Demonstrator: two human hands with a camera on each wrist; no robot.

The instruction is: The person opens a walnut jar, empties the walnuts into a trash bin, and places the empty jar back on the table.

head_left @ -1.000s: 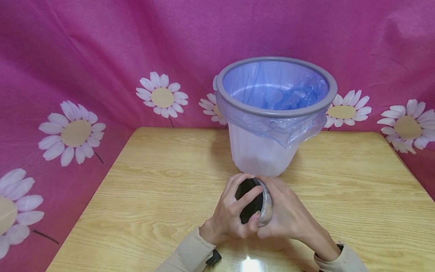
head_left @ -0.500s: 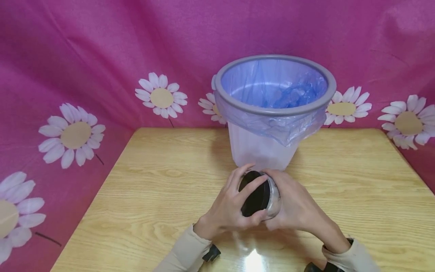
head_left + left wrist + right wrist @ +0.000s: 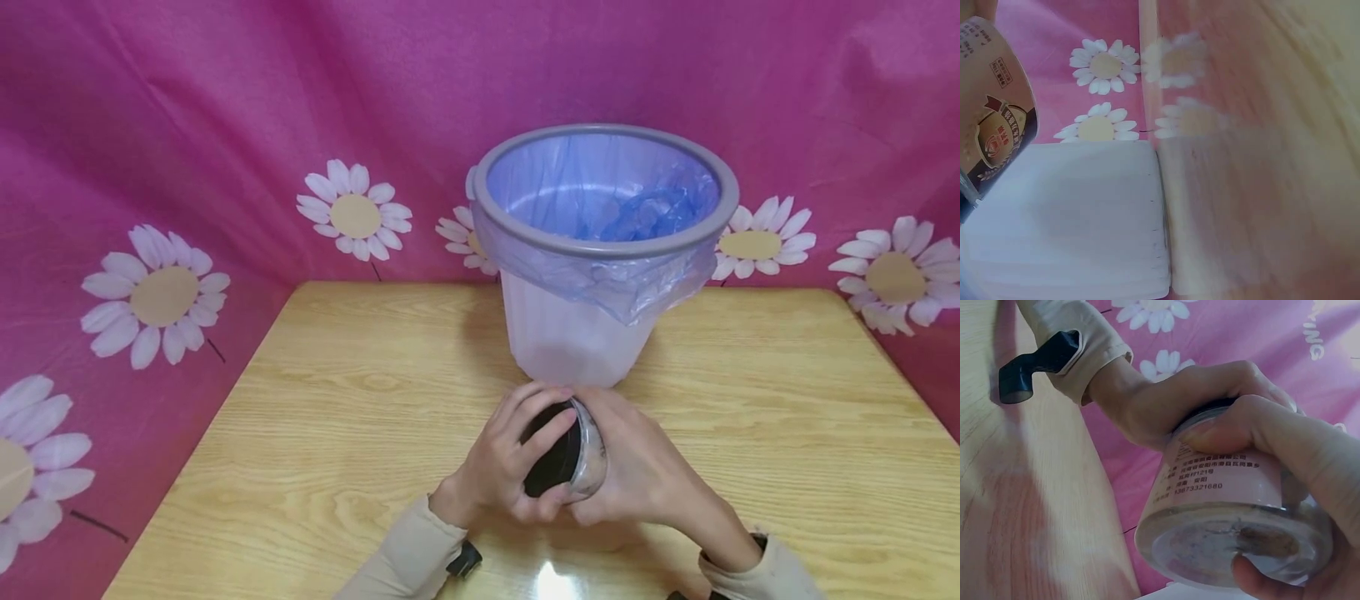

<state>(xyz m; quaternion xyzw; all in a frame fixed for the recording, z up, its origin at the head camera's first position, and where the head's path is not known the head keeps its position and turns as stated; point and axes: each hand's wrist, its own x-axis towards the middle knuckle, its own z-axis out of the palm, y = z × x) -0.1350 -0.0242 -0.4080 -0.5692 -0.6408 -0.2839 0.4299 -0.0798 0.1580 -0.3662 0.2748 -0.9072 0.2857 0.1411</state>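
A clear jar (image 3: 593,457) with a black lid (image 3: 557,464) is held tilted between both hands, over the near middle of the table. My left hand (image 3: 501,464) grips the lid, its fingers spread around the rim. My right hand (image 3: 637,467) wraps around the jar's body from the other side. In the right wrist view, the jar (image 3: 1222,487) shows a pink printed label and a see-through base with something brown visible through it. The left wrist view catches part of the label (image 3: 1000,134), with a brown and gold emblem.
Just behind the hands stands a pale waste bin (image 3: 577,333), lined with a bluish plastic bag folded over its grey rim. The wooden table (image 3: 330,433) backs onto a pink cloth (image 3: 420,75) printed with white daisies.
Both hands and the jar rose slightly and shifted right, then came back down and left. The left hand's fingers have changed position around the lid.
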